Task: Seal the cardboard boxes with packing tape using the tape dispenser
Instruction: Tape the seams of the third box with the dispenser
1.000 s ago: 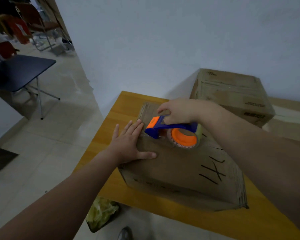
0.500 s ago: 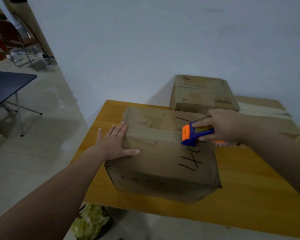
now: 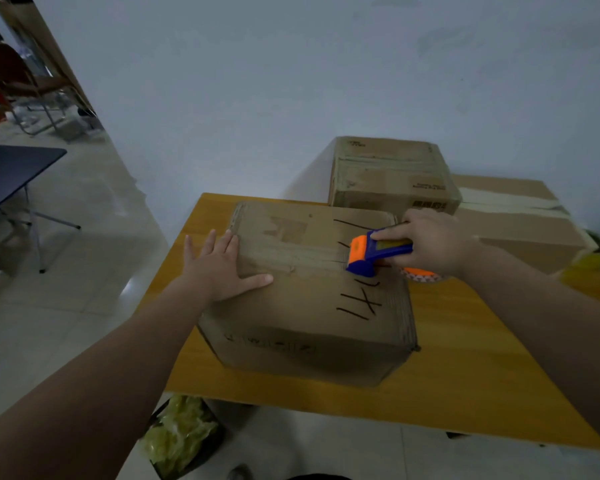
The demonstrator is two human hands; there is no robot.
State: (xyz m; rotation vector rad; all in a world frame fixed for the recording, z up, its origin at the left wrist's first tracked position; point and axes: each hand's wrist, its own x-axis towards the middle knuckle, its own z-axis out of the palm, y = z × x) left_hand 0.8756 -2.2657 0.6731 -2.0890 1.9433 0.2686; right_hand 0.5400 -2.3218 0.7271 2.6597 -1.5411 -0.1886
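Box (image 3: 309, 299) sat on the table (image 3: 465, 382), left-front part, flaps closed, black marker strokes on top. Tape strip (image 3: 291, 259) ran across the top along the seam, w/ the dispenser (image 3: 378, 252) at its right end, blue-orange head down on the cardboard near the box's right edge. R hand (image 3: 433, 242) gripped the dispenser, fingers curled round its body. L hand (image 3: 219, 266) lay flat on the box's left edge, fingers straight & spread. Hands well apart. 2nd box (image 3: 388, 174) stood behind, by the wall (image 3: 291, 81); 3rd box (image 3: 520, 220) to its right, pale tape across it. Green bag (image 3: 177, 434) on the floor under the table's front edge.
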